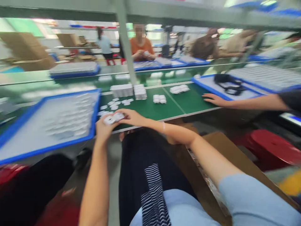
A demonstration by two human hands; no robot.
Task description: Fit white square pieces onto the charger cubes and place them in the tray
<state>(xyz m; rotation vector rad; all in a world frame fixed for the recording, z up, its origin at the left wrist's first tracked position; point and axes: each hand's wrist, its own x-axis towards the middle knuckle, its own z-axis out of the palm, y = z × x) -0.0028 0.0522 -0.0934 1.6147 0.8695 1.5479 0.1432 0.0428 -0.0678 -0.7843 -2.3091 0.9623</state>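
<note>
My left hand (103, 128) and my right hand (133, 117) meet at the near edge of the green table (150, 110). Between them they hold a small stack of white parts (114, 118). More loose white parts (116, 103) lie on the table just beyond my hands. Two tidy stacks of white parts (129, 91) stand further back, and a small pair (159, 99) sits to their right. The picture is blurred by motion.
A blue-rimmed tray (94, 113) with white parts lies at my left. A co-worker's hand (215, 99) rests on the table at the right, beside another blue tray (207, 86). A brown carton (225, 150) and a red stool (272, 149) stand at my right. People sit opposite.
</note>
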